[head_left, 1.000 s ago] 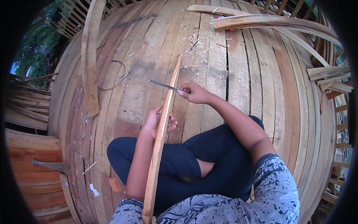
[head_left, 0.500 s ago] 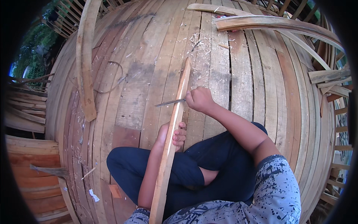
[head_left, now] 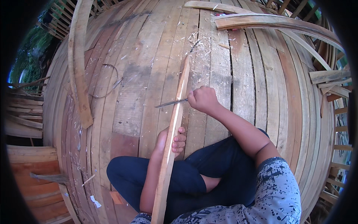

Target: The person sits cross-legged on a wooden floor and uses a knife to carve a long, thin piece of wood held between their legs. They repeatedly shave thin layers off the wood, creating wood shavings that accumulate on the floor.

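Note:
A long squared wooden stick (head_left: 164, 179) runs from my lap up across the floorboards, its far end tapered to a point. My left hand (head_left: 178, 143) is closed around it near its middle, fingers showing on the right side. In a fist, my right hand (head_left: 203, 100) grips a knife (head_left: 169, 103), whose handle is hidden in the fingers. The dark blade lies across the stick beyond my left hand, with its tip sticking out to the left. A pale, freshly cut strip shows along the stick's edge.
Wood shavings (head_left: 199, 46) litter the plank floor (head_left: 130, 100) beyond the stick. A long curved board (head_left: 79, 71) lies at the left, and thick curved timbers (head_left: 261, 23) at the far right. A thin bent strip (head_left: 115, 83) and a bundle of bristles (head_left: 48, 177) lie leftward.
The view has shifted slightly. My right hand and the knife have shifted slightly to the right; the blade still crosses the stick. My left hand keeps its hold.

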Action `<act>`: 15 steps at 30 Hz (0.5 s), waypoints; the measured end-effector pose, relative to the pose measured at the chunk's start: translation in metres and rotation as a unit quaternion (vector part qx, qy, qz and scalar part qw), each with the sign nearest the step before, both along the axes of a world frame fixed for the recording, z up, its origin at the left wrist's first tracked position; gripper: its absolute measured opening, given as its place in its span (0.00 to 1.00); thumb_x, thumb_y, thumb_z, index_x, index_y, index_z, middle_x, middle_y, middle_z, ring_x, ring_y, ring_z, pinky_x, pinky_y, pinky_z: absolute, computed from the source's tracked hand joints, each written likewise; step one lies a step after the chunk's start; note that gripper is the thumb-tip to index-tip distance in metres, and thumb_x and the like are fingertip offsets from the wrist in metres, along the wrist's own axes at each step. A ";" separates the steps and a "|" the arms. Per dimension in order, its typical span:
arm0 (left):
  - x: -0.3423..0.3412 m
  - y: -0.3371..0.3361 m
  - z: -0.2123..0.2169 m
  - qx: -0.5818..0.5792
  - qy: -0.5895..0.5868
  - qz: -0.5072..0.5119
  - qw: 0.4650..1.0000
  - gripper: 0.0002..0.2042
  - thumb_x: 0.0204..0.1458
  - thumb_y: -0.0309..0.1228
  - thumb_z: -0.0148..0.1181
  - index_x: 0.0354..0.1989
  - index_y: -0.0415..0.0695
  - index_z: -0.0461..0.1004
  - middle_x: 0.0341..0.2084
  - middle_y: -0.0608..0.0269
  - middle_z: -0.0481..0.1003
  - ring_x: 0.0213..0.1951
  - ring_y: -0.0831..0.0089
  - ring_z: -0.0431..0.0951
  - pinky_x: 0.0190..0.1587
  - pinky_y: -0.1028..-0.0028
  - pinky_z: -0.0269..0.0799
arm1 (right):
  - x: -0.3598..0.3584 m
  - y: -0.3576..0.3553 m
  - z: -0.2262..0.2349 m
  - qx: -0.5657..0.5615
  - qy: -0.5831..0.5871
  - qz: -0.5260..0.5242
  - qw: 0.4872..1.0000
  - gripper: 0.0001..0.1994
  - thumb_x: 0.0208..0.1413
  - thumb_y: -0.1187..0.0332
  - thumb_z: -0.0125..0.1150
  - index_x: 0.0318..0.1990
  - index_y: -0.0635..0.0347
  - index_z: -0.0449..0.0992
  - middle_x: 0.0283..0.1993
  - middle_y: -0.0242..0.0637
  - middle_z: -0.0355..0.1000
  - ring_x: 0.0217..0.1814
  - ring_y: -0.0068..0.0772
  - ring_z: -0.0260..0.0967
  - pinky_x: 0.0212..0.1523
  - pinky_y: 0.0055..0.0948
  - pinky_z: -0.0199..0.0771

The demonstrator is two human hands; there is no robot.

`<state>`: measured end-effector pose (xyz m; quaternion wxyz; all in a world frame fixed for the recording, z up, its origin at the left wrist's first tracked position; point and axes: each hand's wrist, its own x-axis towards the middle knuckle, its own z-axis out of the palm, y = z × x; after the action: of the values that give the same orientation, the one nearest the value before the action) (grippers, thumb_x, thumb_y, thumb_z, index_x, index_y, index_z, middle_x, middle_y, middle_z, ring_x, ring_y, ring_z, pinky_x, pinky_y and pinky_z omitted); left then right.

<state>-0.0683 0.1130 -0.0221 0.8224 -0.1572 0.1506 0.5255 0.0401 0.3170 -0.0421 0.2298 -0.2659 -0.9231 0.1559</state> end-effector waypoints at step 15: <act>-0.001 0.016 0.008 -0.030 0.026 0.003 0.999 0.15 0.66 0.47 0.45 0.38 0.49 0.66 0.16 0.70 0.64 0.12 0.77 0.65 0.13 0.78 0.63 | -0.003 0.034 -0.009 -0.007 0.006 -0.040 0.999 0.25 0.59 0.58 0.49 0.11 0.61 0.73 0.12 0.50 0.67 0.14 0.55 0.68 0.21 0.49 0.71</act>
<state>-0.0696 0.1293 -0.0140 0.8115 -0.1684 0.1876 0.5273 0.0369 0.3510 -0.0510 0.2398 -0.3034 -0.9092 0.1543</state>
